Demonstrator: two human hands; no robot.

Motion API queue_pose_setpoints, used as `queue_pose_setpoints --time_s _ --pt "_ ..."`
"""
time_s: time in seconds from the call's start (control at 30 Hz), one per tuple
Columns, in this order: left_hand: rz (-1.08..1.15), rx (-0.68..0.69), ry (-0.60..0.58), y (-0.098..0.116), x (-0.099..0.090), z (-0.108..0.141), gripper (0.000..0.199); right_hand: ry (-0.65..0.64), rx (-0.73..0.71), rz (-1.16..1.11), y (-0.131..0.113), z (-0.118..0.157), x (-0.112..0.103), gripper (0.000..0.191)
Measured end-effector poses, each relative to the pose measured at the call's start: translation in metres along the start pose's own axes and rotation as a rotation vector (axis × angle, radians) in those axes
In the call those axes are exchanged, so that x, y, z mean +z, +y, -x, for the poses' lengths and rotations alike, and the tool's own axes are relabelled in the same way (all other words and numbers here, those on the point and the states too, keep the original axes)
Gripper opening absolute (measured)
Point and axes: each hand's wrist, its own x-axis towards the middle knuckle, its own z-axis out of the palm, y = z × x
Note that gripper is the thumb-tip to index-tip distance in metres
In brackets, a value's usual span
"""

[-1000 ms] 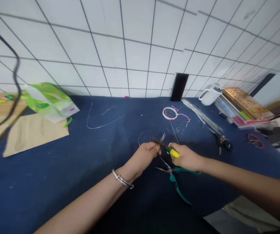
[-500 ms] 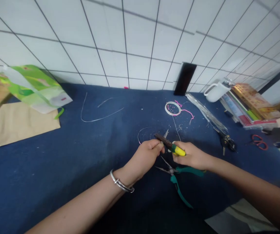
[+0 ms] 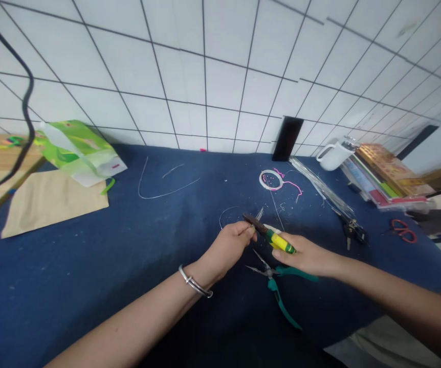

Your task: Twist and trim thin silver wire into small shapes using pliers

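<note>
My right hand [image 3: 305, 253] is closed around a pair of pliers [image 3: 278, 240] with yellow and green handles and dark jaws. The jaws reach left to the fingertips of my left hand [image 3: 234, 243], which are pinched on thin wire; most of it is hidden by the fingers. Short silvery wire ends [image 3: 259, 213] poke out just beyond the jaws. A thin curved wire [image 3: 223, 213] arcs out behind my left hand. Below both hands, teal-handled long-nose pliers [image 3: 269, 272] lie spread on the blue cloth [image 3: 109, 286].
A white ring [image 3: 271, 180] with pink pieces lies beyond my hands, among scraps. To its right are a wire bundle [image 3: 312, 181], keys [image 3: 353, 232], red scissors [image 3: 402, 231], a white mug [image 3: 335, 155] and stacked books [image 3: 383, 176]. A brown paper sheet [image 3: 57, 204] lies left.
The camera view has shifted, so the table things sit lower and more of the black cable shows at left. The pliers' handle has tilted slightly; both hands keep their hold.
</note>
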Motion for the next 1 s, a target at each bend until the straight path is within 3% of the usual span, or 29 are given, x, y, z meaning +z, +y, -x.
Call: queue_pose_setpoints --time_s 0.2,0.33,0.67,1.0 --pt "-0.009 0.016 0.019 0.001 -0.001 0.000 0.024 0.088 0.028 0.056 0.000 0.002 0.008 0.044" --pt "-0.030 0.063 -0.017 -0.001 0.000 0.001 0.024 0.148 0.074 0.148 0.004 0.004 0.015 0.026" --pt "-0.075 0.093 -0.036 0.004 0.003 0.012 0.024 0.229 -0.023 0.160 0.002 0.008 0.023 0.010" --pt "-0.109 0.086 -0.141 0.015 0.002 0.020 0.022 0.229 -0.102 0.129 0.011 0.012 0.027 0.016"
